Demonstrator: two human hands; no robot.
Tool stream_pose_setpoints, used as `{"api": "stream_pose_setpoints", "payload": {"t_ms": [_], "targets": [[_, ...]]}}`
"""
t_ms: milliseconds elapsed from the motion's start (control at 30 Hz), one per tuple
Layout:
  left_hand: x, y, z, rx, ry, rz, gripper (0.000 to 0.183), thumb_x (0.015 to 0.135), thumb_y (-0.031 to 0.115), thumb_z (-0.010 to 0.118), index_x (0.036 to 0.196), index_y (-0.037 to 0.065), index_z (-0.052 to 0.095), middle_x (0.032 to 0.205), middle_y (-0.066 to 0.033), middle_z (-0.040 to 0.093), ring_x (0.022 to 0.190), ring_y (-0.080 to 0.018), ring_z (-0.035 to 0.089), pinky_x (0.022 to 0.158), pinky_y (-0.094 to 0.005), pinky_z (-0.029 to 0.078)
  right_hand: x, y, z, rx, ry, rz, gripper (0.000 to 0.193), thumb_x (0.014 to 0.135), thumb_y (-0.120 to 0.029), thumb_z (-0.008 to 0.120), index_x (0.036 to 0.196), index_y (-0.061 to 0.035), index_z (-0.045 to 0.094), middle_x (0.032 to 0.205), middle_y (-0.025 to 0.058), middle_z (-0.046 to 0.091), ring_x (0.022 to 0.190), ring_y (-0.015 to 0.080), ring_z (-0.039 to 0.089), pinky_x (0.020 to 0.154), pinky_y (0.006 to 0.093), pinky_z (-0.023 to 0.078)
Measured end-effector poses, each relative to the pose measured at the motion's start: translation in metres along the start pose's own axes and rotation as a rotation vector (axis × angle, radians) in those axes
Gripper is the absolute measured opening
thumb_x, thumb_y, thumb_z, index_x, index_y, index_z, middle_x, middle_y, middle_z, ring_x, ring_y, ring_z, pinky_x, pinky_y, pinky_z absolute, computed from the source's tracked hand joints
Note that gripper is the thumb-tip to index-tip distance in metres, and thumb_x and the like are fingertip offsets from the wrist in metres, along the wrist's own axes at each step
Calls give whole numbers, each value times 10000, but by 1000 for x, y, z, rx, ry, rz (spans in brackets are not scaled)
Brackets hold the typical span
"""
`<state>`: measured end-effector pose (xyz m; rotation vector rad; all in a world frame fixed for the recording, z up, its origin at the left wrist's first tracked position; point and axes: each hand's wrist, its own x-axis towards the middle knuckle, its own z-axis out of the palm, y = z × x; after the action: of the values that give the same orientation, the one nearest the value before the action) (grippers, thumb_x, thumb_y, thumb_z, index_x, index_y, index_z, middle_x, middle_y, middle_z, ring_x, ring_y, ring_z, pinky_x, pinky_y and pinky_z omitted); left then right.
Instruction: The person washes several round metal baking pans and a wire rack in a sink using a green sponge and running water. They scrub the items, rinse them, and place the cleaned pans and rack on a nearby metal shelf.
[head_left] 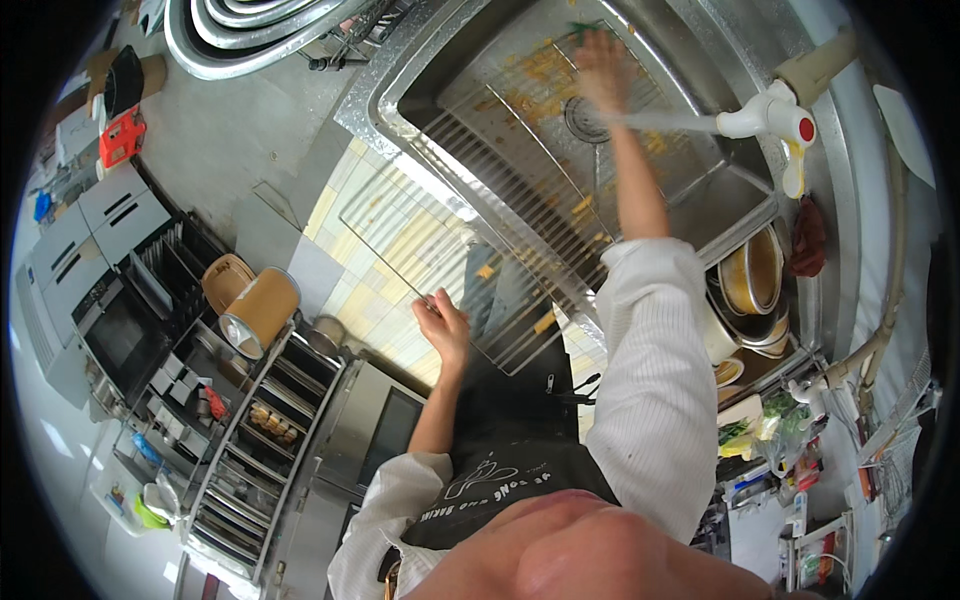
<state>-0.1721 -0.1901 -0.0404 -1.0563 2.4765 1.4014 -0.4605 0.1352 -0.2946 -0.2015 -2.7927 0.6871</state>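
tiled floor [358, 298], orange-flecked steel sink [375, 95], wire rack [500, 225]

The wire rack [500, 220] is the main barrier — it slants from inside the sink [362, 102] over the near rim toward the apron [510, 430], its bars (too close for a hand to slip through) screening the way straight down; the left hand [440, 325] blocks its outer edge, with open room beyond over the tiled floor [345, 285]; the right forearm [640, 190] bars the basin's middle — water from the tap [765, 115] reaches across to it; below that jet, a gap lies beside the sink's right wall
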Motion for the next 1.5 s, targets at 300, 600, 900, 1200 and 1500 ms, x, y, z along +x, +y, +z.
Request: {"api": "stream_pose_setpoints", "payload": {"t_ms": [300, 600, 900, 1200, 1500], "targets": [[-6, 8, 4, -51, 68, -12, 305, 1003, 265, 533, 905, 38, 354, 648, -39, 458, 414, -110, 492, 343, -244, 375, -77, -274, -97, 437, -607, -427, 466, 1021, -371, 374, 1469, -244, 381, 1582, 37, 254, 1472, 259, 188, 1177, 583, 69], [10, 5, -8, -73, 77, 42, 279, 1003, 259, 544, 909, 55, 378, 599, -3, 449, 408, -83, 465, 378, -213, 379, 19, 7, -12, -16, -228, -8, 536, 1017, -441, 355, 1491, -191, 349, 1579, 63, 266, 1466, 307, 189, 1161, 577, 174], [14, 10, 0, -131, 55, 62, 293, 998, 271, 554, 893, 50, 394, 648, -21, 460, 413, -82, 448, 373, -231, 379, -71, -170, -102, 446, -377, -448, 429, 877, -192, 667, 1294, -138, 583, 1431, 52, 496, 1390, 238, 378, 1170, 424, 312], [49, 45, -22, -182, 105, 157, 292, 975, 274, 607, 884, 44, 451, 580, -2, 479, 424, -64, 444, 387, -216, 355, -34, -46, -120, 1587, -112, 1102, 411, 876, -199, 690, 1237, -64, 549, 1136, 53, 622, 1076, 185, 573, 969, 436, 445], [63, 47, -17, -167, 76, 141, 297, 978, 269, 600, 895, 38, 434, 568, -2, 475, 424, -74, 468, 387, -222, 368, -103, -149, -170, 879, -546, 185, 485, 977, -273, 547, 1417, -94, 452, 1508, 144, 381, 1402, 275, 356, 1140, 458, 311]]}}
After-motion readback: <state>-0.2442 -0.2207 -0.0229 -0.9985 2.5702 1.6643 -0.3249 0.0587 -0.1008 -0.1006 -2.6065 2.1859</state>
